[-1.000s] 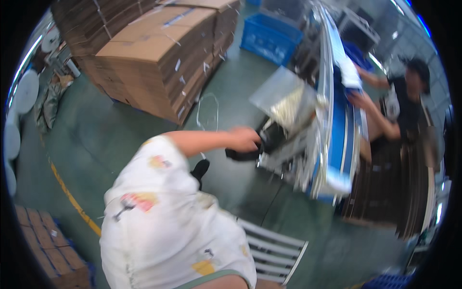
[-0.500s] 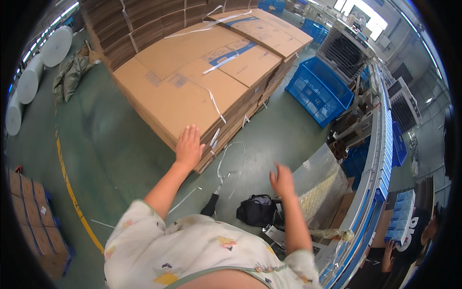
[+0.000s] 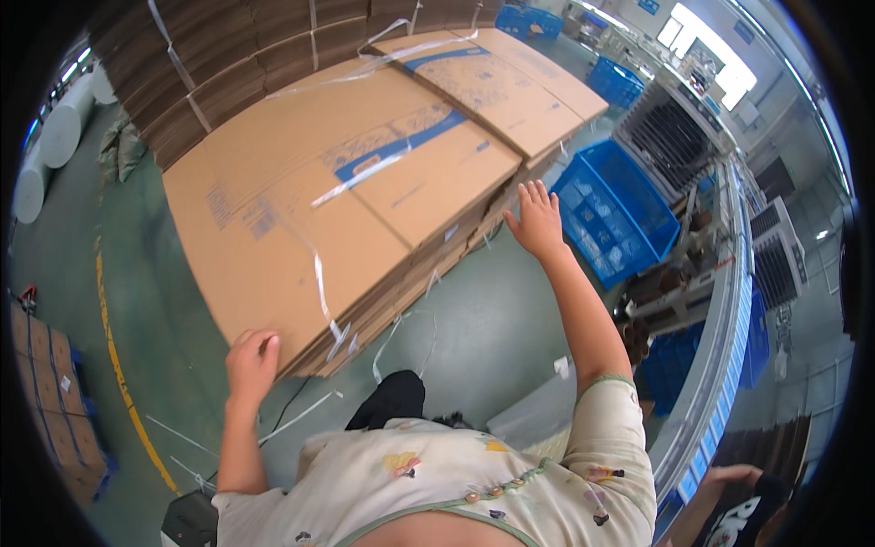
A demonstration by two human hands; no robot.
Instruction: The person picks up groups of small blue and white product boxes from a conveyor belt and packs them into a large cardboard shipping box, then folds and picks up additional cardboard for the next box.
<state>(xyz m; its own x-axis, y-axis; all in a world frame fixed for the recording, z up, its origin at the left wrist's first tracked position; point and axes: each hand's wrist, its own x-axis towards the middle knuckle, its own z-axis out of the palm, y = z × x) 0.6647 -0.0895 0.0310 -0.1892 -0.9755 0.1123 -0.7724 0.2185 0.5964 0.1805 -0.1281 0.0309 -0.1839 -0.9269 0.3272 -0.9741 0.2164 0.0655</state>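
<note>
Left hand (image 3: 252, 365), 8 o'clock: fingers curled, grip unclear. Right hand (image 3: 536, 221), 2 o'clock: spread. Strap (image 3: 320, 284) may snag if cardboard (image 3: 351, 232) slides.

"How's the cardboard stack (image 3: 273, 228) lying?"
"Flat — brown sheets (image 3: 387, 290) piled up, a blue band (image 3: 445, 125) printed on top."
"And the white strap (image 3: 320, 284)?"
"Slack — trailing toward the near edge."

Tbh I can't read the faint dark print (image 3: 262, 217) on this flat brown cardboard stack (image 3: 301, 187); black short-sleeved T-shirt (image 3: 771, 500) shows white lettering (image 3: 732, 526).
</note>
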